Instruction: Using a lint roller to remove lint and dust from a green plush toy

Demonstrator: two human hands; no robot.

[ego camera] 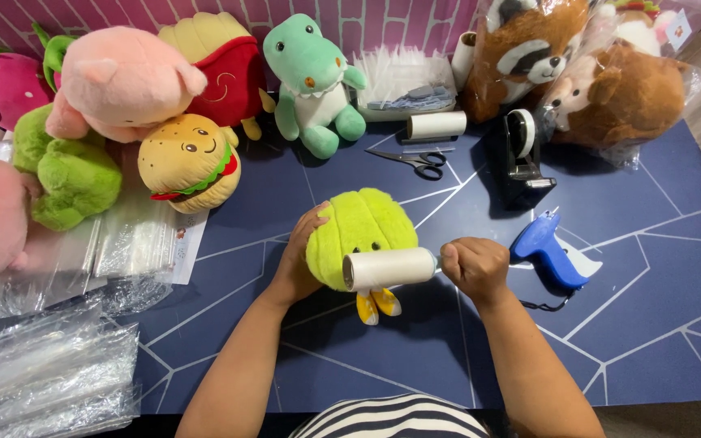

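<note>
A round yellow-green plush toy with small yellow feet stands near the middle of the dark blue table. My left hand cups its left side and holds it steady. My right hand is closed around the handle of a lint roller. The roller's white cylinder lies across the front of the plush, just below its face.
Plush toys crowd the back: a burger, a pink pig, a green dinosaur, a strawberry, and bagged brown animals. Scissors, a spare roll, a black tape dispenser and a blue tagging gun lie nearby. Clear plastic bags pile up at left.
</note>
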